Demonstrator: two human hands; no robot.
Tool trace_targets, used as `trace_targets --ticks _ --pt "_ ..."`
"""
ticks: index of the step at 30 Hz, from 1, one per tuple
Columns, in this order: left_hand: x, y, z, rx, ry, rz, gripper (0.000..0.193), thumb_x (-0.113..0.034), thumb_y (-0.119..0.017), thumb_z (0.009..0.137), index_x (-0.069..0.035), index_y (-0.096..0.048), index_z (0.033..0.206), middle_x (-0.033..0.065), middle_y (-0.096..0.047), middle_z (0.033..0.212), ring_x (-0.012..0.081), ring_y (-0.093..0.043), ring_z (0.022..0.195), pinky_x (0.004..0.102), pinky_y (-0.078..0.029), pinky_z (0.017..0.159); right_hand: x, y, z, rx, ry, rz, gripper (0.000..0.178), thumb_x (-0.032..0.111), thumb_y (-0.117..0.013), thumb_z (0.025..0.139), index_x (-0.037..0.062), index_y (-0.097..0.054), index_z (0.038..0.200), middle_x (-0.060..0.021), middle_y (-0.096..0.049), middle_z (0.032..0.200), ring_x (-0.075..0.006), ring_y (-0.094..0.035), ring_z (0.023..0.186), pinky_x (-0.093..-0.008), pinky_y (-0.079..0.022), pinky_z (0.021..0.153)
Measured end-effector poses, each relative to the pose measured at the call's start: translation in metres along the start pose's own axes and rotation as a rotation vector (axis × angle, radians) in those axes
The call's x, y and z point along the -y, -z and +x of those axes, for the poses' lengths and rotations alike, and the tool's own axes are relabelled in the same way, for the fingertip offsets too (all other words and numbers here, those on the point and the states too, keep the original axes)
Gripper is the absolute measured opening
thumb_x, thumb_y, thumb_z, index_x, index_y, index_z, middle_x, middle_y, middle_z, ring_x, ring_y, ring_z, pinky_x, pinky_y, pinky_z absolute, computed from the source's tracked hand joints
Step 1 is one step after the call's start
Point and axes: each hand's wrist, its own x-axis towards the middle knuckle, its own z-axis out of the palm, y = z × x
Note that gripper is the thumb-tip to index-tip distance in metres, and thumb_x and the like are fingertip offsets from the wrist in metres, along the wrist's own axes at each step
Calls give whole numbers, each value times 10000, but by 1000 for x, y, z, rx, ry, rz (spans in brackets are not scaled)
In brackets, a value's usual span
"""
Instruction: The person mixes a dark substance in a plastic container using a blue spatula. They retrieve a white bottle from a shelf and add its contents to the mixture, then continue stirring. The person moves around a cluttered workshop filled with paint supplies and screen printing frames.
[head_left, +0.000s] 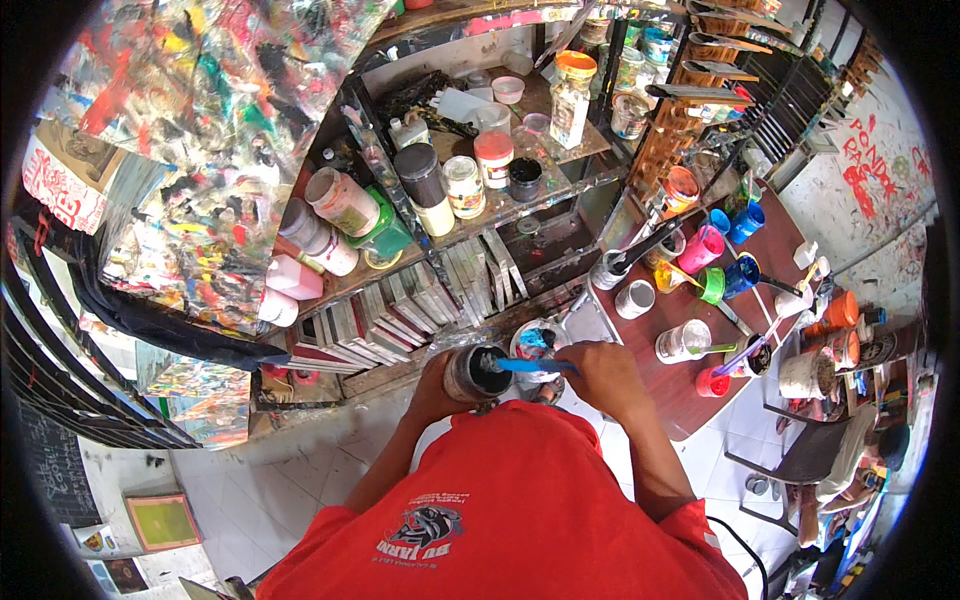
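Observation:
My left hand [432,388] is wrapped around a dark-smeared tub [464,378], its open mouth tipped to the right and its inside dark. Closed on a blue spatula-like stick [535,366], my right hand [605,378] keeps it nearly level. The stick's left end, with grey stuff on it, is at the mouth of the tub. Just beyond the stick stands a white bucket [538,338] smeared with blue and red paint. The stick hides part of this bucket.
A brown table [660,390] at the right bears several paint pots, among them a white tub [683,342]. Ahead stands a shelf [500,215] with jars above and upright frames [385,320] below. A paint-splattered board [215,90] rises at the left. A chair [805,455] stands far right.

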Motion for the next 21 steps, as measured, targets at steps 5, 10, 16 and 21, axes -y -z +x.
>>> trace_targets --ticks 5,10,16,21 --pt "10 13 -21 -22 2 32 1049 -354 -962 478 -81 -477 1367 158 -543 1336 367 -487 1280 462 -383 1093 16 -25 2 -6 56 -112 162 153 -636 805 112 -715 940 -133 -709 834 -324 -706 762 -448 -549 642" --pt "-28 14 -17 42 -20 93 1044 -351 -964 457 -80 -489 1345 154 -550 1304 366 -496 1264 453 -396 1074 15 -60 14 63 195 -27 137 195 -636 835 95 -707 896 -146 -707 829 -338 -703 775 -464 -552 653" --pt "-45 5 -4 17 80 -49 1010 -329 -973 499 -68 -489 1346 142 -586 1290 315 -552 1229 439 -430 1051 4 -39 34 188 200 111 366 366 -682 847 63 -680 1050 -201 -701 872 -384 -693 841 -495 -548 733" --pt "-46 -15 -1 -175 169 -340 964 -224 -974 548 -48 -475 1354 117 -600 1307 245 -591 1198 398 -474 1023 -13 12 62 321 145 532 612 471 -667 899 20 -595 1306 -217 -699 1070 -317 -702 891 -422 -541 778"
